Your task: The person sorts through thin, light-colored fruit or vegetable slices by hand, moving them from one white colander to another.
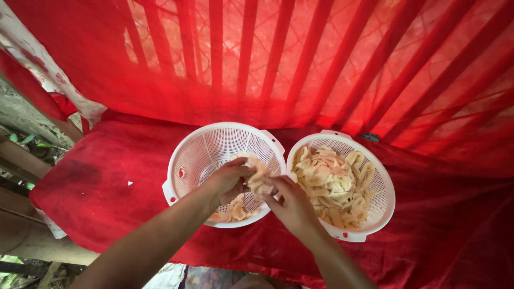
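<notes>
A: Report the state of each hand.

B: The left hand [229, 180] is curling its fingers around a pale, limp slice [258, 175] — thumb and fingertips are pinching it from the left. The right hand [292, 206] is gripping the same slice from the right, fingers closed on its lower edge. Both hands are meeting over the right rim of the left colander [188, 149].

A: Location of the slice?

B: It is hanging between the two hands, above the left colander's right side, just beside the gap between the two colanders.

A: Contents of the colanders?

B: The left colander, white and perforated, is holding a small pile of slices [234, 210] at its near edge; most of its mesh floor is showing bare. The right colander [381, 200], of the same type, is carrying a full heap of pale yellow slices [331, 184]. The two rims are touching, or nearly so.

A: Supporting surface?

B: Both colanders are sitting on a red cloth [107, 182], towards its middle. A red sheet [321, 59] is hanging behind — light is showing slats through it.
</notes>
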